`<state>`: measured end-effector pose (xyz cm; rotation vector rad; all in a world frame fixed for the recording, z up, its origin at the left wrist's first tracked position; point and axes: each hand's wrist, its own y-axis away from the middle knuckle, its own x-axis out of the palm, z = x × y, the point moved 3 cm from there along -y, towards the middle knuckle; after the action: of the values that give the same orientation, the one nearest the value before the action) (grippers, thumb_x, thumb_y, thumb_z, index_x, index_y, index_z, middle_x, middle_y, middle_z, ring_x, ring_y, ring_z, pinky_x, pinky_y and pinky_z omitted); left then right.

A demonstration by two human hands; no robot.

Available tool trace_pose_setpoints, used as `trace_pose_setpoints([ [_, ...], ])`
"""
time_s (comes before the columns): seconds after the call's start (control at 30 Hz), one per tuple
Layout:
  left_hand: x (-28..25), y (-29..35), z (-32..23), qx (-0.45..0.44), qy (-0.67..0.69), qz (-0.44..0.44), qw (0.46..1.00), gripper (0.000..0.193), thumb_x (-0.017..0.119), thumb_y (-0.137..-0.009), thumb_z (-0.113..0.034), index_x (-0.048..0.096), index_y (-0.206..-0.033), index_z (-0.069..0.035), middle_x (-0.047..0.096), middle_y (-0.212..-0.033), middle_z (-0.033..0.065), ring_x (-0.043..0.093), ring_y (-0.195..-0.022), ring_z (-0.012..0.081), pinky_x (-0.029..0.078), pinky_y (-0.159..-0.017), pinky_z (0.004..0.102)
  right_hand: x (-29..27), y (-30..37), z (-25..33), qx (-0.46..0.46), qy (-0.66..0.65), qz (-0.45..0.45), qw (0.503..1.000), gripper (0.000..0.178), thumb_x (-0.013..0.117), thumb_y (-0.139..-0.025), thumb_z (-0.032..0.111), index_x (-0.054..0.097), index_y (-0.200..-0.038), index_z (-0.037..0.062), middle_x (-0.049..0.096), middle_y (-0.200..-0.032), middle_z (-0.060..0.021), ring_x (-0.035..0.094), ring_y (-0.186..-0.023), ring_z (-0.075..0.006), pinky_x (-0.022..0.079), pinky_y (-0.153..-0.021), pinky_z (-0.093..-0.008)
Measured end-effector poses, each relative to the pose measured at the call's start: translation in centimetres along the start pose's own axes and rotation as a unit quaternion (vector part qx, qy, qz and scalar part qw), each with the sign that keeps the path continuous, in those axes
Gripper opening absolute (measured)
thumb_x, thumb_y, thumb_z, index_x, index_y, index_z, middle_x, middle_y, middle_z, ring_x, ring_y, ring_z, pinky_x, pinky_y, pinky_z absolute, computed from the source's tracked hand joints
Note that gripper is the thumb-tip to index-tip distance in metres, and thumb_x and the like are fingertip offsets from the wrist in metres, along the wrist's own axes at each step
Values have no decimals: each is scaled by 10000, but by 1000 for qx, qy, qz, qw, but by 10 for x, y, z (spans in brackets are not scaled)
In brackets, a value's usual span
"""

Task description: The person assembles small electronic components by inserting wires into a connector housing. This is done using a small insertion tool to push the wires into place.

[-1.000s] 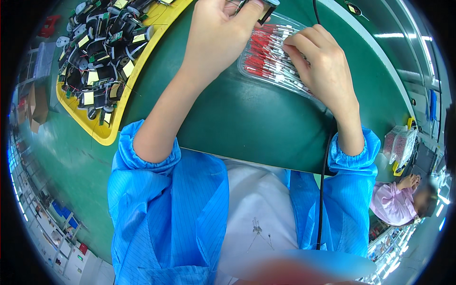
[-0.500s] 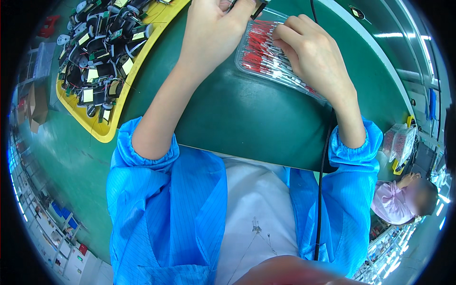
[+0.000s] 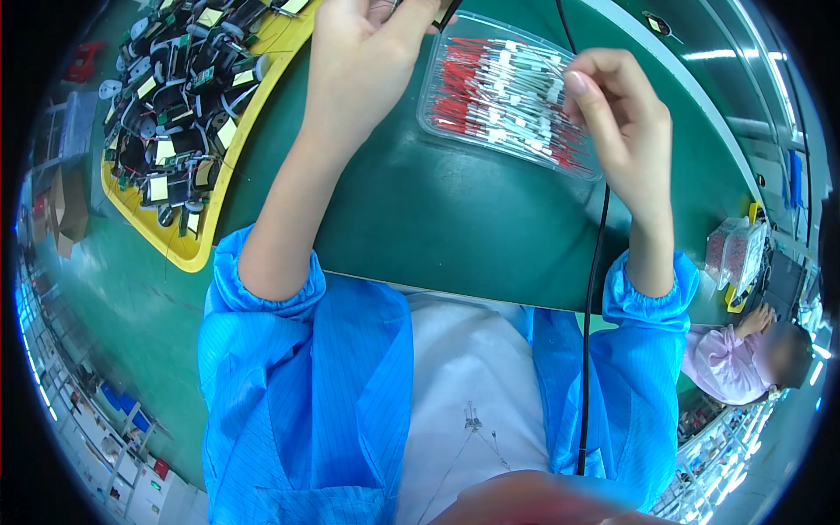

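Note:
My left hand [image 3: 367,70], at the top edge, is closed on a small dark part [image 3: 446,12], mostly cut off by the frame and covered by my fingers. To its right lies a clear plastic box [image 3: 426,118] filled with thin wire leads [image 3: 512,96], red and white with white connectors. Over the right end of that box hovers my right hand [image 3: 632,122], its thumb and fingers curled together beside the wire ends. Whatever sits between those fingertips, if anything, is too small to make out.
A yellow tray [image 3: 194,255] at the left holds a heap of black electronic parts [image 3: 175,131] with green boards and pale yellow pads. A black cable [image 3: 597,262] runs over the green table [image 3: 437,227]. A person [image 3: 731,359] in pink sits far right, near a clear bin [image 3: 733,249].
My right hand has moved right and turned, uncovering more of the wires. My left hand has shifted a little left with the dark part. The box sits slightly further left in view.

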<state>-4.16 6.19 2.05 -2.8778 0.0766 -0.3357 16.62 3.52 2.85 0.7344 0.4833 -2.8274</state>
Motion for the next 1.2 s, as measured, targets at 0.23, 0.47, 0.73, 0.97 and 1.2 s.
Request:
trace_pose_setpoints([
  [0.23, 33, 22, -19, -78, 62, 62, 993, 274, 521, -862, 12, 497, -1134, 36, 543, -997, 70, 547, -873, 116, 448, -798, 235, -25, 42, 6, 87, -343, -69, 933, 213, 610, -850, 42, 595, -1039, -57, 595, -796, -66, 532, -676, -100, 424, -581, -217],
  [0.47, 35, 35, 4, -43, 90, 193, 976, 464, 593, -881, -125, 395, -1270, 32, 576, -1099, 176, 583, -958, 187, 463, -850, 305, -27, 55, -4, -23, -373, -158, 914, 237, 567, -886, 76, 576, -1068, -75, 618, -858, -148, 551, -669, -141, 445, -587, -248],
  [0.73, 48, 44, 6, 5, 0, 251, 968, 364, 620, -822, -58, 512, -1159, 24, 597, -1011, 142, 580, -921, 192, 466, -803, 294, -33, 67, 3, -61, -301, -141, 941, 224, 555, -892, 94, 553, -1032, -82, 599, -930, -186, 590, -745, -180, 478, -602, -259],
  [0.97, 54, 46, -6, 24, -72, 378, 923, 181, 655, -743, -108, 664, -869, 22, 597, -828, 119, 567, -756, 201, 428, -673, 279, -16, 68, 15, -14, -303, -53, 951, 226, 529, -912, 204, 526, -938, -21, 543, -816, -121, 458, -683, -170, 374, -562, -269],
  [1.2, 61, 58, 0, 0, 5, 377, 926, 91, 713, -697, -33, 691, -780, -2, 601, -759, 98, 574, -670, 171, 442, -577, 267, -8, 70, 21, 20, -319, -23, 947, 243, 554, -897, 216, 536, -912, -27, 554, -787, -114, 475, -694, -177, 373, -575, -272],
])
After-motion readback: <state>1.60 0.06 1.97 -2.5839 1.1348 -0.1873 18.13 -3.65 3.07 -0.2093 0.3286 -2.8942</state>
